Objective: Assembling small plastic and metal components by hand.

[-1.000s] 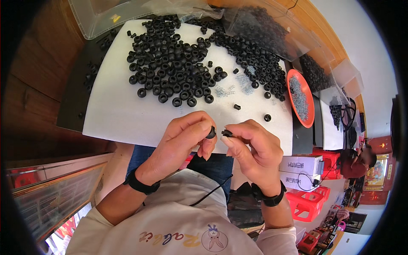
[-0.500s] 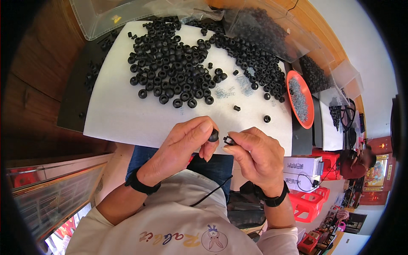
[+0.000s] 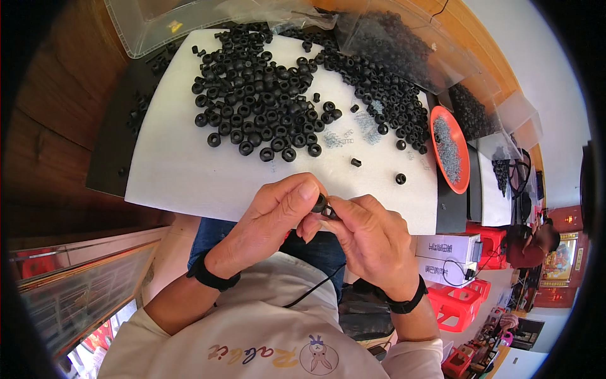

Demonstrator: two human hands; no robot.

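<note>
Since the frame half a second earlier, the right hand point(image 3: 372, 237) has moved leftward to the left hand point(image 3: 281, 205), closing the gap between the parts they hold. Left thumb and fingers are closed on a rounded black piece point(image 3: 320, 203), part of it hidden behind the thumb. Right thumb and index finger pinch a slotted black piece point(image 3: 330, 213), its frame narrow and mostly covered by the fingertips. Both parts appear to touch end to end, above the near edge of the white sheet point(image 3: 183, 170); depth of insertion cannot be told. Surfaces of the rounded piece look smooth and dark. Beyond the hands lie a pile of black rings point(image 3: 252, 101) and loose springs point(image 3: 367, 128).
</note>
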